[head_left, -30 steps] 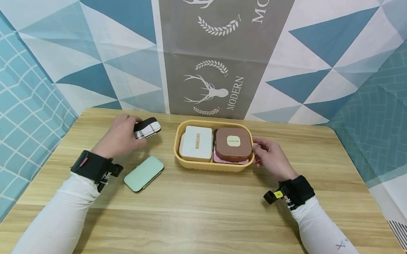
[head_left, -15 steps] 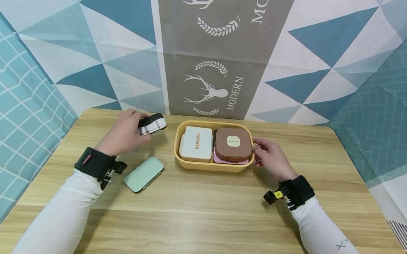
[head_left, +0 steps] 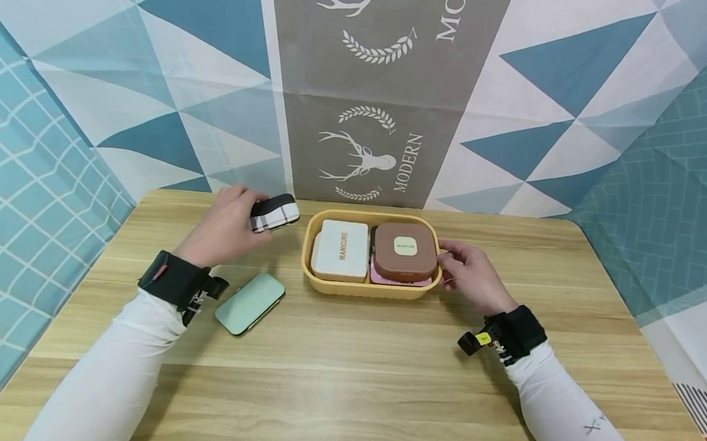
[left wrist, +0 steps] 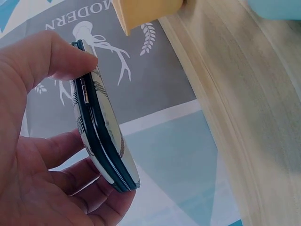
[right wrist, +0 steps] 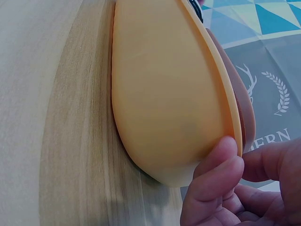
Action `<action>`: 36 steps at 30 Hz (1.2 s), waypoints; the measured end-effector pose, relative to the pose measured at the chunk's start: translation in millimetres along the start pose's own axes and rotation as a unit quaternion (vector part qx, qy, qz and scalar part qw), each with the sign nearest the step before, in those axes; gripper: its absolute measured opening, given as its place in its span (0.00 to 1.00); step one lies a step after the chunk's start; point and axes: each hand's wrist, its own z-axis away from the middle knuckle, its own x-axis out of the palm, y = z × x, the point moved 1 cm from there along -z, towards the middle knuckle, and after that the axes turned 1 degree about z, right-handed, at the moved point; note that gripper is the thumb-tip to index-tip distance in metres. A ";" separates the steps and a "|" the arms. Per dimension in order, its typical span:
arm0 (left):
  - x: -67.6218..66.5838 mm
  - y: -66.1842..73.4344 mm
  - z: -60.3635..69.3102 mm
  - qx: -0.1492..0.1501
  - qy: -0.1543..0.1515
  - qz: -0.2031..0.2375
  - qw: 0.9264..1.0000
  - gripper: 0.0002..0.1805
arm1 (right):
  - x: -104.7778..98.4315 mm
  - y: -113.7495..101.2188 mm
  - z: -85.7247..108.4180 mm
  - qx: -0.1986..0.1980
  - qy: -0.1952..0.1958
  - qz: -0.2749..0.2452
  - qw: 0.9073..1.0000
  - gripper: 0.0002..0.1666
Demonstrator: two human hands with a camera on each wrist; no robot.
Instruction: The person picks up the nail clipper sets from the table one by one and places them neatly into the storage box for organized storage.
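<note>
My left hand (head_left: 225, 228) grips a black-and-white plaid case (head_left: 276, 214) above the table, just left of a yellow basket (head_left: 367, 290). In the left wrist view, thumb and fingers clasp the case (left wrist: 104, 125), its dark edge and small metal clasp showing. Thumb and fingers of my right hand (head_left: 474, 275) pinch the basket's right rim. Inside the basket, a white box (head_left: 350, 258) lettered MANICURE lies left, on something pale. A brown rounded case (head_left: 388, 258) lies right, over a pink item (head_left: 414, 282) mostly hidden beneath it.
A mint-green case (head_left: 251, 304) lies on the wooden table (head_left: 353, 380), below my left hand and left of the basket. Patterned cloth (head_left: 365, 76) hangs behind the table's far edge, with more blue cloth at both sides.
My left hand has moved right and slightly away, carrying the plaid case closer to the basket. My right hand stays on the rim, and the basket has not moved.
</note>
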 end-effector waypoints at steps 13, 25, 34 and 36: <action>3.3 10.0 -9.1 0.012 0.002 0.003 1.000 0.33 | -0.4 0.5 0.4 0.000 -0.004 -0.007 1.000 0.29; 11.9 14.8 -20.6 0.032 0.002 0.009 0.999 0.34 | 1.0 -0.5 0.0 0.004 0.000 -0.009 1.000 0.29; 17.0 22.2 -28.0 0.024 -0.014 0.020 0.999 0.35 | 1.1 0.0 -0.9 0.011 0.004 -0.009 1.000 0.29; 18.4 23.8 -29.7 0.024 -0.015 0.023 0.999 0.34 | 1.0 0.2 -0.7 0.010 0.004 -0.008 1.000 0.29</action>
